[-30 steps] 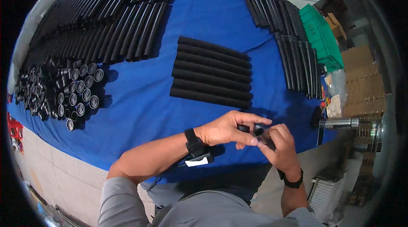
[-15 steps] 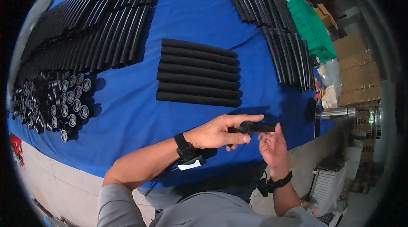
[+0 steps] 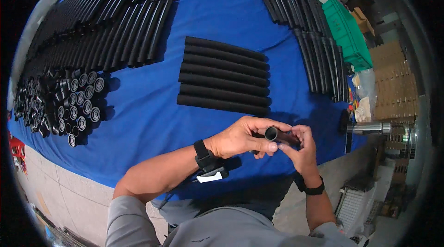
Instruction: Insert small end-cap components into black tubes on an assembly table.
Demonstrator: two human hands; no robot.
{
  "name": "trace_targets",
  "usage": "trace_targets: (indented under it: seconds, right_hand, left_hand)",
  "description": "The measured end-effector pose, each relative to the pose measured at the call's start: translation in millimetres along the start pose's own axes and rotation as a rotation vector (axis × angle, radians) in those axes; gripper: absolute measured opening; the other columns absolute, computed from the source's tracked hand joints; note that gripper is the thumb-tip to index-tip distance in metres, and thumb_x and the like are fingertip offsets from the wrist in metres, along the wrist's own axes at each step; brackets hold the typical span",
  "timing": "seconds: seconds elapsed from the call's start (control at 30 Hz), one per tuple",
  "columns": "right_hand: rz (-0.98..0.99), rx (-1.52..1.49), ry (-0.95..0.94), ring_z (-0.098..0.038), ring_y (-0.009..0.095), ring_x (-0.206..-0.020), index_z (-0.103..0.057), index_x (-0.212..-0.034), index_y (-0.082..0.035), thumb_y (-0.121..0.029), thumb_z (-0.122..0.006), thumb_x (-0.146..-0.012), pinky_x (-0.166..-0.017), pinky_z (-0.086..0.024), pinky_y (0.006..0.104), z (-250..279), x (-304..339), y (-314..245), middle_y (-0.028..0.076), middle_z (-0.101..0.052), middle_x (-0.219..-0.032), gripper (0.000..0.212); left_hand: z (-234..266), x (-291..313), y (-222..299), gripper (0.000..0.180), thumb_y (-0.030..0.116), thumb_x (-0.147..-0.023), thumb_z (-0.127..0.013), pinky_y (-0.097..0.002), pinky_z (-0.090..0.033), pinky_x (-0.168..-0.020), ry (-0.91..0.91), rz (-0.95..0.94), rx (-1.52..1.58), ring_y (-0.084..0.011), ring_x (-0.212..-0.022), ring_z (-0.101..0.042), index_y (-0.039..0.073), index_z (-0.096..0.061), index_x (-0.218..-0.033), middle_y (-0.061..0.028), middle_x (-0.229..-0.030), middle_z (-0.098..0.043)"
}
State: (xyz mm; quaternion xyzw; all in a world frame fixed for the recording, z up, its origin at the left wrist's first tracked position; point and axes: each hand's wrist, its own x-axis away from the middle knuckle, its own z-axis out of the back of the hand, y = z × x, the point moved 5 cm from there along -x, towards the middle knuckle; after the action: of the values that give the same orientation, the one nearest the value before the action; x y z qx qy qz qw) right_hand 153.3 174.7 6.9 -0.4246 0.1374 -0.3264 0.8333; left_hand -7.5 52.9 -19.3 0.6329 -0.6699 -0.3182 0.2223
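Observation:
Both hands hold a short black tube [image 3: 287, 139] above the near edge of the blue-covered table. Its round open end faces up toward me and shows a hollow inside. My left hand [image 3: 233, 138] pinches the tube's left end, forefinger along the top and thumb below. My right hand [image 3: 301, 147] grips the other end between thumb and fingers. A small dark piece [image 3: 254, 151] shows by my left fingers; I cannot make out what it is. Just beyond my hands, several black foam-like sleeves [image 3: 224, 78] lie side by side on the blue cloth [image 3: 152, 126].
Rows of long black tubes [image 3: 134, 38] cover the far left, with a cluster of black round caps [image 3: 81, 103] in front. More black tubes [image 3: 319, 64] lie at the right, beside a green crate [image 3: 347, 34]. A metal cylinder [image 3: 370, 128] juts at the right edge.
The tube has tilted so its open end shows more fully. My right fingers have closed further around its right end. The whole view has shifted slightly.

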Motion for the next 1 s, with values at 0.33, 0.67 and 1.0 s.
trace_targets:
  seconds: [0.33, 0.67, 1.0]
  right_hand:
    - [0.055, -0.188, -0.237, -0.059, 0.018, -0.098, -0.059, -0.107, -0.001, -0.012, -0.078, -0.078, -0.089, -0.046, 0.0305, 15.3, -2.9, -2.3, 0.007, -0.062, -0.104, 0.037]
    - [-0.036, -0.272, -0.364, -0.059, 0.02, -0.101, -0.059, -0.109, 0.0, -0.017, -0.076, -0.08, -0.089, -0.045, 0.0314, 13.2, -3.0, 9.1, 0.007, -0.061, -0.107, 0.037]
    - [-0.025, -0.183, -0.461, -0.057, 0.016, -0.102, -0.057, -0.116, 0.0, -0.02, -0.077, -0.081, -0.09, -0.044, 0.0307, 19.4, -3.1, 17.3, 0.007, -0.06, -0.111, 0.045]
  left_hand:
    - [-2.6, -0.1, -1.2, 0.054, 0.012, -0.086, -0.073, -0.0242, -0.05, -0.062, -0.105, 0.016, 0.089, -0.0108, -0.071, -0.064, 0.006, -0.055, -0.136, -0.0038, -0.084, -0.068]
    - [-3.1, -0.6, -0.9, 0.053, 0.011, -0.086, -0.073, -0.0245, -0.051, -0.061, -0.105, -0.014, 0.148, -0.0116, -0.072, -0.063, 0.003, -0.055, -0.135, -0.0057, -0.087, -0.068]
    - [-4.1, -0.3, -1.5, 0.052, 0.011, -0.086, -0.073, -0.0246, -0.052, -0.06, -0.122, -0.011, 0.156, -0.0119, -0.072, -0.064, 0.002, -0.056, -0.134, -0.0073, -0.094, -0.069]
